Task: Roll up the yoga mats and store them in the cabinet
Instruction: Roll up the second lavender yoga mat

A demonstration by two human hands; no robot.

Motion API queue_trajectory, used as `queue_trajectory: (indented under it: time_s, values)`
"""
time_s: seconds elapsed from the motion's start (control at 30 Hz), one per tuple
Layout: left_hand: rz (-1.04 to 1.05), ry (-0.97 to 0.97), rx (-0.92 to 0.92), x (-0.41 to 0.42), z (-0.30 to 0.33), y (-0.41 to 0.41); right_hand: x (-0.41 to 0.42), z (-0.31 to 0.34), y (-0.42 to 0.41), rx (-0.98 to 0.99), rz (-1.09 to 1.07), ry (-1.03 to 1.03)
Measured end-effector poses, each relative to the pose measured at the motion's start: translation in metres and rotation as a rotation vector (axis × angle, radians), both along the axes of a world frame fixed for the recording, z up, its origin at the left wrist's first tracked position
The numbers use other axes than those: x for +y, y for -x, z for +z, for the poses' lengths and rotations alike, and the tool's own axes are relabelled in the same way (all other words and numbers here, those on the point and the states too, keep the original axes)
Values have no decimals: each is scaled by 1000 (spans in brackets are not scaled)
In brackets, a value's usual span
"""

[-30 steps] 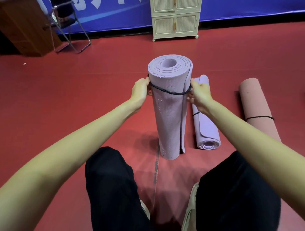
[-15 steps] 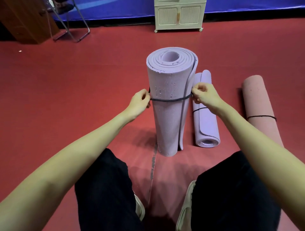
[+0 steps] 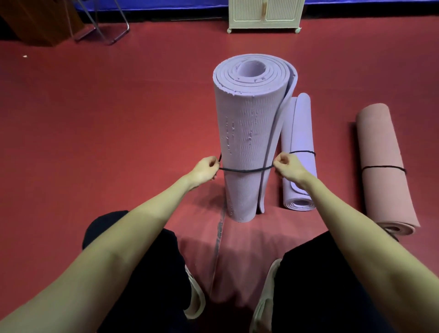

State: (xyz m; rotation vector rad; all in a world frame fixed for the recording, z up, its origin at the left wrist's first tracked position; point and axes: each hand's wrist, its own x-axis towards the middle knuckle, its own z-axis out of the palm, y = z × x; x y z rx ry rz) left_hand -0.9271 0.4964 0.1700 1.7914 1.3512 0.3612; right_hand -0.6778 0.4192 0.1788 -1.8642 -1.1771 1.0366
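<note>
A rolled purple yoga mat stands upright on the red floor, just in front of the crouching person's knees, its spiral end facing up and its loose outer edge running down the right side. A thin black band circles it a little below the middle. The left hand pinches the band at the mat's left side, fingers curled tight around it; the right hand does the same at the right side, so the two hands sit apart with the mat between them and the band stretched straight across its front.

Just beside the standing mat, to its right, a second purple mat lies flat on the floor, rolled, with its own dark band around it and its open end facing near. Farther right, well apart, a pink mat lies rolled as well, tied with another black band.

At the far side of the room a cream cabinet on small wheels stands with its doors closed, against a blue wall banner. At far left there are the metal legs of a chair and a brown wooden piece of furniture. The person wears dark trousers and light shoes.
</note>
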Motion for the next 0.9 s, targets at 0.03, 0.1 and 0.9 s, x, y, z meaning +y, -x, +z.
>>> queue_trajectory:
  time_s: [0.03,0.1,0.9]
  values:
    - [3,14,12,-2,-6,0,-1,-5,1,-9,-2,16]
    - [5,30,21,-5,-13,-2,0,-13,3,-11,-12,22]
    - [275,-2,-690,46,151,-49,46,122,42,80,89,-691]
